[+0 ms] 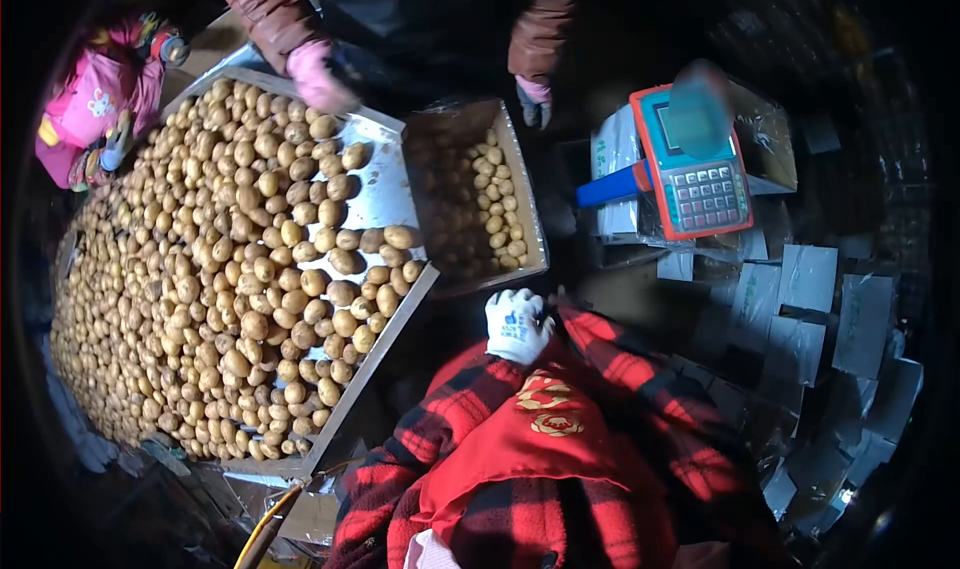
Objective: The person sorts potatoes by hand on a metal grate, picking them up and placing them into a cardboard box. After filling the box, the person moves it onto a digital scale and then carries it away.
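My left hand [517,324], in a white work glove, sits with curled fingers just below the near edge of a cardboard box [523,184] partly filled with potatoes [495,209]. I cannot tell whether it holds anything. A red plaid sleeve [430,439] leads up to it, over a red apron [530,439]. My right hand is hidden; only its plaid sleeve [640,379] shows. Left of the box, a long metal sorting tray [385,194] is heaped with several small yellow potatoes [220,269].
Across the tray a person in a brown jacket has a pink-gloved hand [320,74] on the potatoes and a dark-gloved hand [535,104] by the box. Another person in pink [95,104] stands far left. An orange scale [695,164] and flattened grey cartons [800,319] lie right.
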{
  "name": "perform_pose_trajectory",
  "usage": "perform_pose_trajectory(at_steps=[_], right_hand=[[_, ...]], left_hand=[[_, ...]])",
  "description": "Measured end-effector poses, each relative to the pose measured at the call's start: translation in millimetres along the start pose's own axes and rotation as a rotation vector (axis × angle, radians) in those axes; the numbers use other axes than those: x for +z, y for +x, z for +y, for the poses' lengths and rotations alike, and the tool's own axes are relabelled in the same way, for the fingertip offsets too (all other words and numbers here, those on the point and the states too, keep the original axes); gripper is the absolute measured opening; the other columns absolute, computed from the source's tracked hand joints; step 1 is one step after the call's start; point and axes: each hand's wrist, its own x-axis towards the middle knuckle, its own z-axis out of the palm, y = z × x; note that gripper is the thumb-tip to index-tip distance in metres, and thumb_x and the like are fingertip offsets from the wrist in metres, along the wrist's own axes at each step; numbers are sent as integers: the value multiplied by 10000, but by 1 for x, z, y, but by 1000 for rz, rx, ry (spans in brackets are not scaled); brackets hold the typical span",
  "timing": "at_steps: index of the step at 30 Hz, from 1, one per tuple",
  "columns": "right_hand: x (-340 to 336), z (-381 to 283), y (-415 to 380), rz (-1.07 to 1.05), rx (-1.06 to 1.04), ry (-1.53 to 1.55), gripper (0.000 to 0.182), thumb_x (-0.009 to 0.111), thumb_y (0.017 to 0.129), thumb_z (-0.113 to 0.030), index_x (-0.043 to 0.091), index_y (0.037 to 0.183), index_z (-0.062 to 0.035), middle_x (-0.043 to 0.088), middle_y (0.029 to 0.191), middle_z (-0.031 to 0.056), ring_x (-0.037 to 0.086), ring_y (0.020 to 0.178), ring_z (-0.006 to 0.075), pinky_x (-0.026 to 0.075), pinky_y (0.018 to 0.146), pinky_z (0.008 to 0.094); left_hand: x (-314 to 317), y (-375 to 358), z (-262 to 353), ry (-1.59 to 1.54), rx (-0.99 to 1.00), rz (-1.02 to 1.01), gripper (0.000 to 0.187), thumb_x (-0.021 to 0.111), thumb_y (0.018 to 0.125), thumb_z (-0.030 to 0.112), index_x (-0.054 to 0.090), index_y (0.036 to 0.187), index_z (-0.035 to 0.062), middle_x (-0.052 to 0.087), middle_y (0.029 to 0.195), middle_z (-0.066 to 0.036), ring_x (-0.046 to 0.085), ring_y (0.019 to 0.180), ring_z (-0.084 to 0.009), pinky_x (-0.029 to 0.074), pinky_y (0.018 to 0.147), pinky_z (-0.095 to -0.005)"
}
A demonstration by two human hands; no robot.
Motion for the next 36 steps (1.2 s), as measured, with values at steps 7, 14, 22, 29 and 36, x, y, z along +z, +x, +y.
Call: perform_pose_trajectory(at_steps=[7, 14, 22, 29, 36], right_hand=[[-182, -34, 15, 59, 618, 1695, 327, 580, 992, -227, 648, 1273, -73, 699, 1198, 122, 664, 1085, 271, 496, 1001, 453], [-231, -41, 36, 114, 291, 2589, 432, 552, 1028, -325, 559, 1368, -59, 560, 1422, 143, 561, 1266, 338, 420, 1131, 494], [-203, -18, 17, 168, 321, 2305, 553, 518, 1036, -367, 441, 1473, -37, 487, 1488, 179, 488, 1354, 355, 360, 1165, 496], [-186, -29, 1, 342, 561, 2205, 445, 525, 1036, -288, 547, 1377, -3, 593, 1373, 214, 617, 1203, 369, 451, 1053, 497], [-61, -54, -68, 136, 696, 911, 351, 653, 974, -217, 664, 1266, -22, 719, 1095, 100, 713, 945, 176, 563, 808, 312]], left_hand=[[57, 10, -18, -630, -67, -233, 279, 681, 921, 313, 696, 1051, 67, 713, 943, -68, 670, 889, -249, 529, 835, -393], [93, 33, -10, -1242, -197, -749, 201, 566, 991, 144, 651, 1124, 19, 635, 958, 44, 492, 782, -53, 452, 713, -247], [44, 27, 38, -529, -211, -504, 189, 628, 907, 128, 719, 1050, 44, 688, 854, -27, 622, 801, -114, 525, 744, -301], [56, 27, 27, -424, 169, -562, 266, 688, 827, 187, 703, 1066, 71, 721, 962, -137, 686, 902, -324, 538, 821, -412], [-50, 81, -69, -197, -75, -468, 272, 654, 828, 293, 752, 939, 66, 722, 952, -175, 687, 907, -388, 538, 836, -480]])
